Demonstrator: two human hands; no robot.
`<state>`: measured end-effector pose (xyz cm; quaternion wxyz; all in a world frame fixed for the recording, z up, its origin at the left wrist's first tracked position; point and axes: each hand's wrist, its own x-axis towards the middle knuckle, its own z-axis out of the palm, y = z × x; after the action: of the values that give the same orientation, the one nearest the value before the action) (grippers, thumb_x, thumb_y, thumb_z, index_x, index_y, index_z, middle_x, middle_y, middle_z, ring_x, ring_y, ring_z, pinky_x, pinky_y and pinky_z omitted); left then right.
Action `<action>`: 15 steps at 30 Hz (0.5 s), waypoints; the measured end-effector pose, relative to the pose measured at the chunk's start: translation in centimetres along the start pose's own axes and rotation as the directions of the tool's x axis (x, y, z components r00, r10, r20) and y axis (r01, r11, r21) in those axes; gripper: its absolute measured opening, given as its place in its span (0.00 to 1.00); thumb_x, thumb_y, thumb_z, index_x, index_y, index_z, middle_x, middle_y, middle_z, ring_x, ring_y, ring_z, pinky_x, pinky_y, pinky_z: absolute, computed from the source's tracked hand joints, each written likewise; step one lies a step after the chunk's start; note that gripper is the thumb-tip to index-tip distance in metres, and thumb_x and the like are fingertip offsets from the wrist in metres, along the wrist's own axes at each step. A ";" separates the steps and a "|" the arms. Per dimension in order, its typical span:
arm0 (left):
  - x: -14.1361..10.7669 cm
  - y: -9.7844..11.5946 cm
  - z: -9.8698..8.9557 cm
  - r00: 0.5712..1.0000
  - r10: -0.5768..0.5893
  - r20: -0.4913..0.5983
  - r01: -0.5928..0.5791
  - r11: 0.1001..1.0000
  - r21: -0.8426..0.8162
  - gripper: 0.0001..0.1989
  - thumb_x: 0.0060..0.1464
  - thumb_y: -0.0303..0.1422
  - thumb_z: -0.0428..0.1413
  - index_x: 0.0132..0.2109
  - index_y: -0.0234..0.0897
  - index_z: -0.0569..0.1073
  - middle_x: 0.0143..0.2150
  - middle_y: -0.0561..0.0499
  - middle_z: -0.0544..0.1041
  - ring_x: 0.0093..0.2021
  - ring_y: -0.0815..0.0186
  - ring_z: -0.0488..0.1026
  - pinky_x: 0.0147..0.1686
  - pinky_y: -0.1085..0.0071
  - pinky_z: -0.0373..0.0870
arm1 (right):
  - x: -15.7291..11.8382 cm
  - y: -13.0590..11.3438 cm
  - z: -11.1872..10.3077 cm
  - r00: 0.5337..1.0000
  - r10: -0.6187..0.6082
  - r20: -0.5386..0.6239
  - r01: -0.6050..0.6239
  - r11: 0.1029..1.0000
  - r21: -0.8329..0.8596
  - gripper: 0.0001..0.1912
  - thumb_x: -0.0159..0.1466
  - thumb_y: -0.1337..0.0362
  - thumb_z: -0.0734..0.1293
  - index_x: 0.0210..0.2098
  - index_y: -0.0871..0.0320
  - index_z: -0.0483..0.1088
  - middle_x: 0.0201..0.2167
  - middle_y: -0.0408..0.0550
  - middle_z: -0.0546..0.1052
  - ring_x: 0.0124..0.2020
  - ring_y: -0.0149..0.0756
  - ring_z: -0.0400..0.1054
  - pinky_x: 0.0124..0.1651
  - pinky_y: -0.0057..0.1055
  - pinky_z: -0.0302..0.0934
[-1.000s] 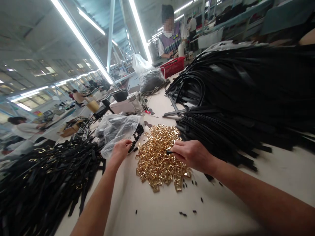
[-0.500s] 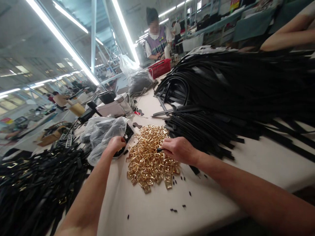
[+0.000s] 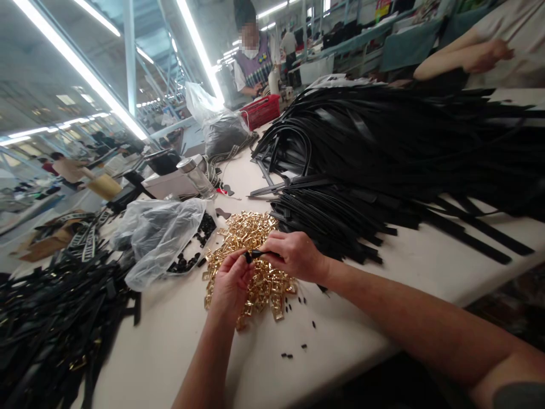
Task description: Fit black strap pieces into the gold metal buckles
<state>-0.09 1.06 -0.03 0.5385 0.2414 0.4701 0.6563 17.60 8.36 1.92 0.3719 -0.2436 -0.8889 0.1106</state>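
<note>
Over the heap of gold buckles [image 3: 242, 227], my two hands meet. My right hand [image 3: 298, 255] is closed around a narrow black strap [image 3: 259, 253], whose end points left. Between the thumb and fingers of my left hand [image 3: 232, 279] is a small black loop [image 3: 247, 258], right at the strap's end. Whether the strap's end has entered the loop I cannot tell. Similar small black loops [image 3: 184, 263] lie spilled beside a clear plastic bag [image 3: 164, 227], left of the buckles.
A large bundle of black straps [image 3: 383, 142] covers the table's right side. More black straps with gold buckles [image 3: 51, 324] are heaped at left. A glass jar [image 3: 198, 179] and a red basket [image 3: 260, 112] stand farther back. A co-worker's arm [image 3: 460, 59] shows at upper right.
My left hand has moved right from beside the plastic bag to the strap's end and now pinches a small black loop. My right hand still grips the strap. The view has shifted slightly.
</note>
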 end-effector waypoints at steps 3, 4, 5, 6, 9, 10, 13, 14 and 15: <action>0.0 -0.2 0.1 0.999 -0.033 0.012 0.033 0.999 -0.037 0.18 0.38 0.33 0.72 0.38 0.36 0.78 0.34 0.50 0.79 0.27 0.73 0.75 0.30 0.83 0.73 | -0.1 0.0 0.3 0.999 -0.029 0.013 0.029 0.999 -0.025 0.13 0.68 0.60 0.61 0.33 0.59 0.72 0.29 0.43 0.71 0.26 0.27 0.61 0.28 0.28 0.46; 0.0 -0.1 0.1 0.999 -0.041 0.010 0.042 0.998 -0.040 0.18 0.38 0.33 0.72 0.38 0.36 0.78 0.34 0.50 0.79 0.27 0.73 0.75 0.29 0.83 0.73 | -0.2 0.0 0.4 0.999 -0.041 0.012 0.042 0.999 -0.028 0.12 0.68 0.60 0.61 0.32 0.59 0.71 0.28 0.43 0.71 0.26 0.27 0.61 0.28 0.28 0.45; 0.0 -0.1 0.2 0.999 -0.051 0.005 0.051 0.998 -0.041 0.18 0.37 0.33 0.72 0.37 0.36 0.78 0.34 0.50 0.78 0.27 0.73 0.75 0.29 0.83 0.73 | -0.2 0.1 0.5 0.999 -0.053 0.007 0.053 0.998 -0.031 0.13 0.68 0.60 0.61 0.32 0.59 0.71 0.28 0.43 0.70 0.25 0.27 0.60 0.28 0.28 0.45; -0.1 0.0 0.2 0.998 -0.059 -0.004 0.058 0.998 -0.040 0.19 0.36 0.33 0.73 0.37 0.35 0.78 0.33 0.50 0.78 0.27 0.73 0.74 0.28 0.83 0.73 | -0.2 0.1 0.6 0.998 -0.065 0.000 0.065 0.997 -0.033 0.12 0.68 0.60 0.61 0.31 0.59 0.71 0.28 0.43 0.70 0.25 0.26 0.60 0.28 0.28 0.45; -0.2 0.1 0.4 0.997 -0.076 -0.025 0.076 0.997 -0.018 0.22 0.31 0.35 0.74 0.36 0.35 0.79 0.32 0.51 0.78 0.26 0.73 0.74 0.28 0.83 0.73 | -0.2 0.1 0.6 0.995 -0.099 -0.006 0.099 0.993 -0.065 0.12 0.68 0.61 0.60 0.31 0.58 0.70 0.27 0.42 0.70 0.24 0.26 0.60 0.27 0.29 0.44; -0.4 0.2 0.5 0.996 -0.078 -0.030 0.078 0.997 -0.001 0.22 0.30 0.35 0.74 0.36 0.35 0.79 0.32 0.50 0.79 0.26 0.73 0.74 0.28 0.83 0.73 | -0.2 0.0 0.5 0.994 -0.108 0.009 0.108 0.990 -0.092 0.13 0.68 0.60 0.60 0.31 0.58 0.70 0.27 0.42 0.70 0.24 0.26 0.60 0.26 0.29 0.44; -0.7 0.2 0.3 0.995 -0.088 -0.038 0.092 0.988 0.126 0.23 0.29 0.38 0.74 0.36 0.35 0.79 0.33 0.49 0.79 0.29 0.70 0.75 0.31 0.82 0.74 | -0.4 -0.3 0.3 0.987 -0.124 0.103 0.142 0.970 -0.195 0.14 0.68 0.60 0.59 0.30 0.58 0.69 0.28 0.41 0.71 0.24 0.26 0.61 0.22 0.29 0.42; -0.8 0.0 -0.1 0.994 -0.099 -0.039 0.105 0.975 0.194 0.24 0.29 0.38 0.74 0.37 0.35 0.79 0.34 0.49 0.79 0.31 0.69 0.75 0.32 0.81 0.74 | -0.4 -0.4 0.3 0.981 -0.128 0.143 0.157 0.963 -0.217 0.13 0.68 0.61 0.59 0.30 0.57 0.69 0.29 0.40 0.72 0.24 0.26 0.61 0.21 0.29 0.42; -0.6 -0.2 -0.5 0.993 -0.100 -0.059 0.112 0.962 0.251 0.25 0.28 0.39 0.74 0.36 0.36 0.79 0.34 0.49 0.80 0.32 0.66 0.76 0.32 0.80 0.75 | -0.4 -0.4 0.4 0.975 -0.136 0.174 0.174 0.958 -0.227 0.13 0.68 0.60 0.58 0.31 0.57 0.70 0.30 0.39 0.73 0.24 0.26 0.62 0.20 0.28 0.42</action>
<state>-0.18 0.29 -0.28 0.5269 0.2677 0.5746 0.5662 17.38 7.76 1.53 0.2761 -0.2068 -0.9386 -0.0089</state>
